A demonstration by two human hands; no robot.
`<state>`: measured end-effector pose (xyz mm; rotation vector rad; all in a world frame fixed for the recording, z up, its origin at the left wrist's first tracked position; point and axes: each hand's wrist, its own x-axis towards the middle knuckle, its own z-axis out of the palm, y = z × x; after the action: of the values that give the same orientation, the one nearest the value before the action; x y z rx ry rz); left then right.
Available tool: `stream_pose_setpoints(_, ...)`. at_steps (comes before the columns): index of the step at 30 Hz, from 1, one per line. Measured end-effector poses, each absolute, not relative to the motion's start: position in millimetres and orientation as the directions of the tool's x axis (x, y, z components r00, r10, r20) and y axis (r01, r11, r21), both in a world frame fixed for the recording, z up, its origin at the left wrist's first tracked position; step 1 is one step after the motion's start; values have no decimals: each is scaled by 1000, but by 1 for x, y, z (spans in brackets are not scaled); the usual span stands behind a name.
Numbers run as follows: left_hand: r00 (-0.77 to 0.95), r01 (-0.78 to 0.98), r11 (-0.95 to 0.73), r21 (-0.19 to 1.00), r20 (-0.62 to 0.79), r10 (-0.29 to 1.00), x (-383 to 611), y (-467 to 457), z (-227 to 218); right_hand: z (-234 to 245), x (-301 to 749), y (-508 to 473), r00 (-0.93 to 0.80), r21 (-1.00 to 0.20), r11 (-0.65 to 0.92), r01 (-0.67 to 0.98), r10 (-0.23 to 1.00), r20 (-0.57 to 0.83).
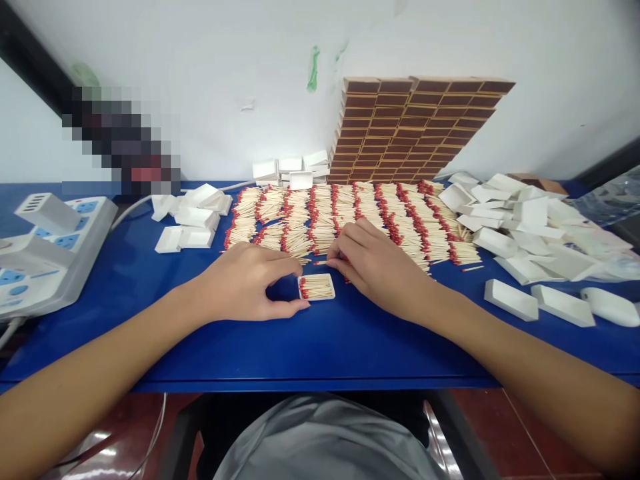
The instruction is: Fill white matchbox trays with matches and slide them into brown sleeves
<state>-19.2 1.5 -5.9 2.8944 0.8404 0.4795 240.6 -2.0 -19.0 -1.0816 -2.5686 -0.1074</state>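
A small white matchbox tray point(331, 296) lies on the blue table with a layer of red-headed matches in it. My left hand point(245, 283) grips the tray's left end, forefinger at the far corner and thumb at the near one. Just beyond the tray, my right hand point(373, 263) pinches a single match point(320, 263) between thumb and fingertips, its red head pointing left. Behind both hands spread rows of loose matches point(330, 207), their red heads forming bands; the right hand partly covers the front rows.
Stacked matchboxes point(400, 127) with brown striking sides stand against the wall. White empty trays lie in a left pile point(197, 217), a back stack point(300, 180) and a right heap point(530, 227). A power strip point(75, 267) sits far left; a white rounded object point(610, 307) lies far right.
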Motion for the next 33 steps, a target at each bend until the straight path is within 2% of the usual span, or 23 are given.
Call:
stream_pose_setpoints(5,799,508,-844,173,271,537,-20,2,-6,-13,234,-14,-679,-68,764,642,608,411)
stream_pose_setpoints(10,797,519,-839,163,264,544,-19,3,-7,-14,227,-23,-735,23,796,605,546,402)
stream_pose_setpoints(12,798,519,-839,163,260,544,-19,3,-8,-14,228,-22,-736,25,797,604,545,400)
stream_pose_setpoints(19,798,515,-839,174,261,544,-19,3,-7,-13,238,-18,-698,-121,777,618,613,371)
stream_pose_setpoints(24,800,515,-839,177,253,544,-18,2,-6,-16,236,-18,-684,-172,755,632,648,335)
stream_pose_setpoints(33,803,497,-853,162,288,522,-19,2,-7,-19,232,-21,-656,-343,782,519,623,427)
